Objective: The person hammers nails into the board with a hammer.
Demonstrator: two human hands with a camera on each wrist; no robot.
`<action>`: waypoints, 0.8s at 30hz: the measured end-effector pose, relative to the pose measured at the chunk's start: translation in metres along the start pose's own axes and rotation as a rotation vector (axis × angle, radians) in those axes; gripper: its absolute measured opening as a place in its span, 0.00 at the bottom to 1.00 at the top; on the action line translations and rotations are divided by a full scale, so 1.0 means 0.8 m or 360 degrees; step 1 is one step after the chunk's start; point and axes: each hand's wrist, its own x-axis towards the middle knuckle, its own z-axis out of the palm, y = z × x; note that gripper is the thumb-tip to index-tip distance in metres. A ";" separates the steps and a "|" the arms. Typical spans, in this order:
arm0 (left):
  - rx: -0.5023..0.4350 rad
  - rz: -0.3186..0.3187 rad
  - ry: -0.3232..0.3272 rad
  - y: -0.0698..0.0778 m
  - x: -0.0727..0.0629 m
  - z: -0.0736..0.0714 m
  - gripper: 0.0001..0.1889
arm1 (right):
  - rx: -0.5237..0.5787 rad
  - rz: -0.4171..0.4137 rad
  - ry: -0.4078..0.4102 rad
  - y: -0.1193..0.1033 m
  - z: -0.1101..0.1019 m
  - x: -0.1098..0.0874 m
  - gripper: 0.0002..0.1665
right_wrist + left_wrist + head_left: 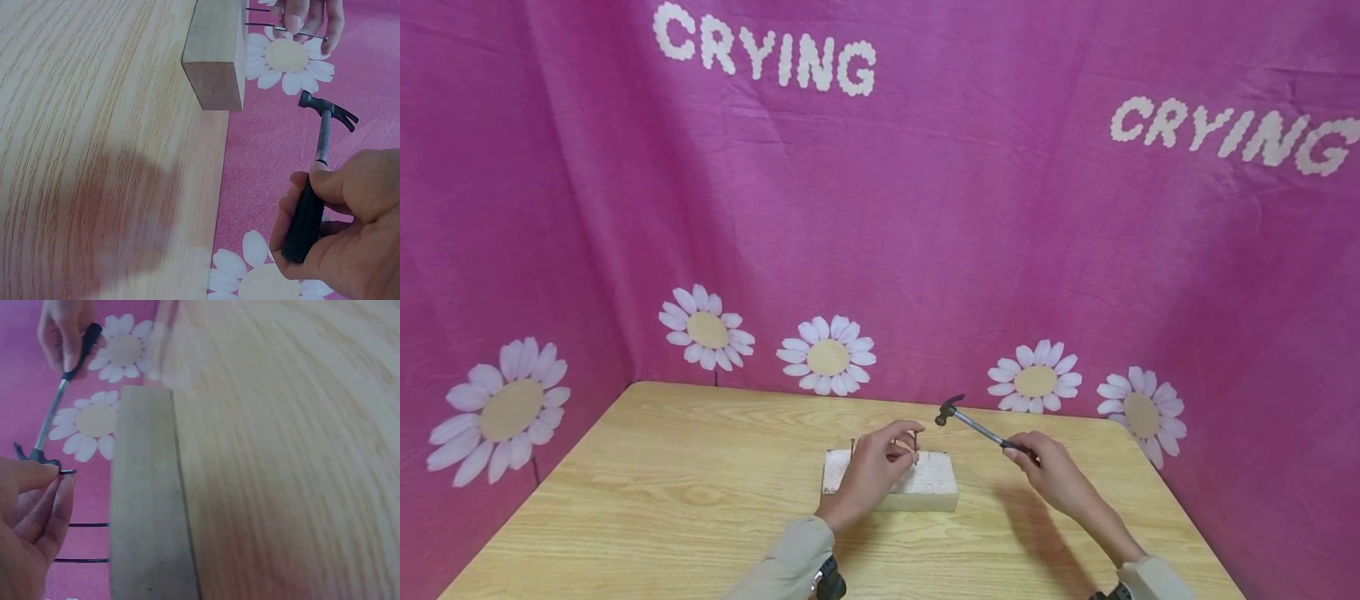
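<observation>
My left hand (871, 468) reaches over a wooden block (936, 478) with a speckled white top. Between thumb and fingertips it pinches a nail (915, 442), held upright with the lower end close over the block. The same nail (310, 35) appears past the block in the right wrist view. Other thin nails (89, 525) stick up from the block, partly behind the left hand in the head view. To the right, my right hand (1058, 475) grips a small claw hammer (976, 424) by its black handle. The hammer's head is raised, right of the held nail.
The block lies on a light wood-grain table (685, 483). A pink cloth (925, 250) with white daisies and lettering hangs behind the table and along its sides. Shadows of the arms fall on the tabletop.
</observation>
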 end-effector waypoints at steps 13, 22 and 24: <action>0.0370 0.0221 0.0078 -0.009 -0.009 0.017 0.15 | -0.0039 -0.0044 0.0029 -0.004 -0.002 0.002 0.04; 0.0379 0.0170 0.0289 -0.011 -0.012 0.033 0.11 | -0.0048 -0.0111 0.0063 -0.013 -0.002 0.005 0.04; 0.0383 0.0157 0.0331 -0.011 -0.011 0.035 0.09 | -0.0057 -0.0140 0.0082 -0.015 -0.002 0.006 0.04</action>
